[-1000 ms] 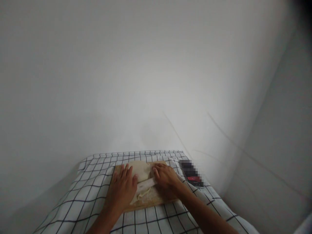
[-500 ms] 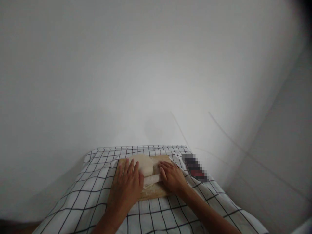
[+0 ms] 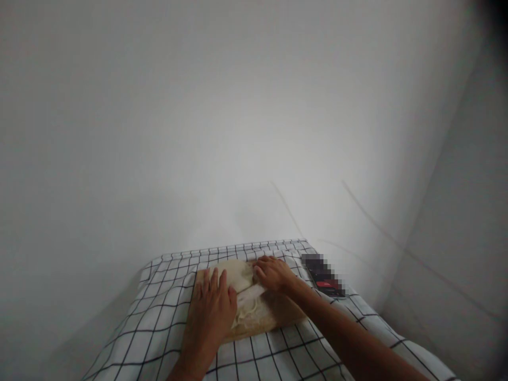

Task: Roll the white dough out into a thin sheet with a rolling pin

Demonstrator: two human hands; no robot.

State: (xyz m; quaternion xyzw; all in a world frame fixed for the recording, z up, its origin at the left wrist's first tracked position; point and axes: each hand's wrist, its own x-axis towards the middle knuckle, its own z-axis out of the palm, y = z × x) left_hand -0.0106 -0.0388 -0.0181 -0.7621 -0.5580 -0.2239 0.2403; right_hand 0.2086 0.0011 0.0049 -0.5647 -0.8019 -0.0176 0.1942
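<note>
A pale, flattened sheet of dough (image 3: 232, 271) lies on a wooden board (image 3: 264, 320). Across its near edge runs a flour-whitened rolling pin (image 3: 250, 292), slightly tilted up to the right. My left hand (image 3: 214, 304) rests over the pin's left part, fingers stretched forward and spread above the dough and board. My right hand (image 3: 274, 272) is over the pin's right part, its fingers bent and close together near the dough's right edge. Both ends of the pin are hidden under my hands. Thin dough scraps (image 3: 248, 311) and flour lie on the board nearer me.
A white cloth with dark grid lines (image 3: 159, 307) covers the table under the board. To the right of the board lies a dark, flat, partly pixelated object (image 3: 327, 283) with a red patch. A plain wall (image 3: 246, 132) rises behind the table.
My right hand has moved slightly forward, and its fingers are more bent. The pin slants more, and more of the scraps shows. The view has tilted a little.
</note>
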